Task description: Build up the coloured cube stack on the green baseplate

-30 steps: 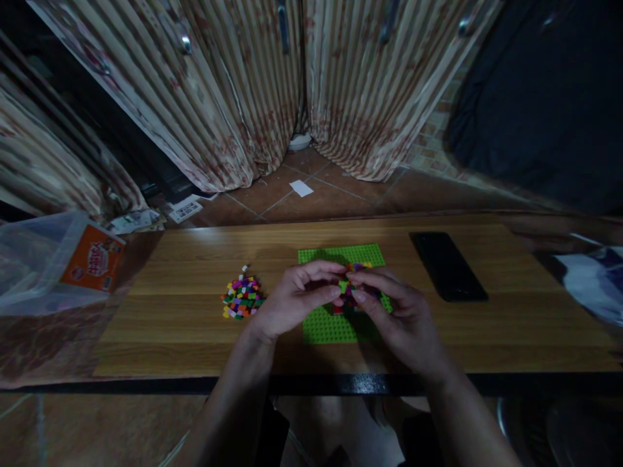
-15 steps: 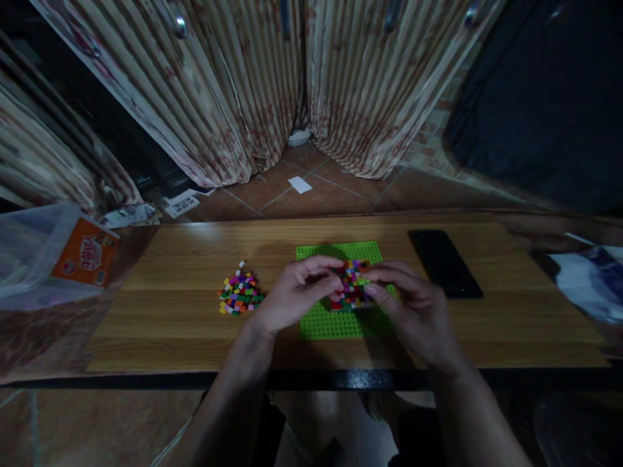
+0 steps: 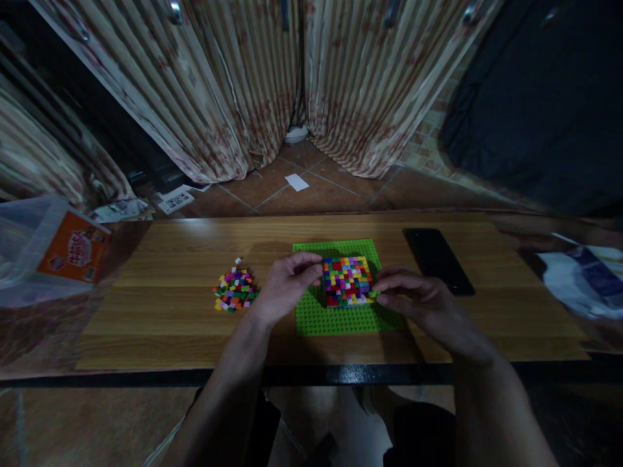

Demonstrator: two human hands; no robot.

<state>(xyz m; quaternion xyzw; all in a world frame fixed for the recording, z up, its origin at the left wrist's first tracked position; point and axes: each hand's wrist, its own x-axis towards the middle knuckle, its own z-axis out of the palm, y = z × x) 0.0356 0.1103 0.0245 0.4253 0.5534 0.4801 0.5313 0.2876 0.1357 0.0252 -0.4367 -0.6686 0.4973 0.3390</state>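
A multicoloured slab of small toy bricks (image 3: 346,280) stands on a lime-green studded baseplate (image 3: 321,322). At the slab's upper left corner is my left hand (image 3: 288,282), its thumb and forefinger close together in a pinch. Whether a small piece sits between those fingertips is too fine to make out. My right hand (image 3: 413,295) pinches a light green brick (image 3: 374,294) by the slab's lower right edge. A loose pile of small coloured bricks (image 3: 237,290) lies to the left of my left hand.
The wooden table (image 3: 185,344) carries a black phone-like slab (image 3: 438,261) at the right. Beyond its left end is a clear plastic bin (image 3: 29,253) with an orange label. White and blue plastic packaging (image 3: 579,279) lies off the right end. Striped curtains (image 3: 233,97) hang behind.
My hands have drawn apart, left hand to the left and right hand to the right, uncovering the brick slab. The light green brick has come along to the slab's lower right.
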